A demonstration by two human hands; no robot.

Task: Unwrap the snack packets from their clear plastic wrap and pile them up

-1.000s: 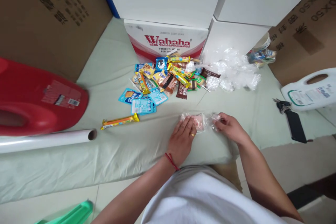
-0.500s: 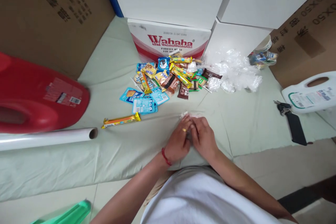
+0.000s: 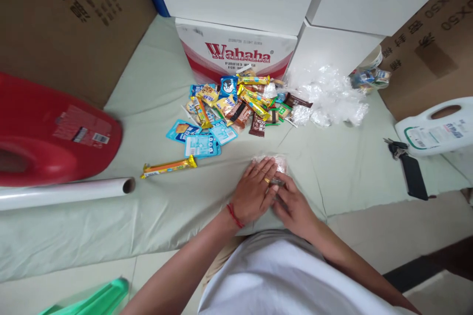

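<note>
A crinkled clear plastic wrapping (image 3: pixel 280 163) lies near the front of the cloth-covered surface; its contents are mostly covered by my hands. My left hand (image 3: pixel 255 191), with a ring and a red cord bracelet, rests on it, fingers stretched out flat. At the near right edge of the plastic, my right hand (image 3: pixel 294 205) has its fingers bent around that edge, the tips partly hidden. A yellow snack bar (image 3: pixel 169 166) lies alone to the left. Behind are piled packaged snacks (image 3: pixel 240 103), with light-blue packets (image 3: pixel 201 145) at their front.
A heap of clear plastic bags (image 3: pixel 325 93) sits right of the snacks, before a Wahaha carton (image 3: pixel 240 51) and white boxes. Left are a red jug (image 3: pixel 88 142) and a white roll (image 3: pixel 66 194). Right are a white jug (image 3: pixel 436 125), keys and a black phone-like object (image 3: pixel 414 177).
My left hand has opened from a closed grip and now lies flat on the plastic. My right hand has shifted slightly right and down, and more of the wrapping shows. The view tilted slightly.
</note>
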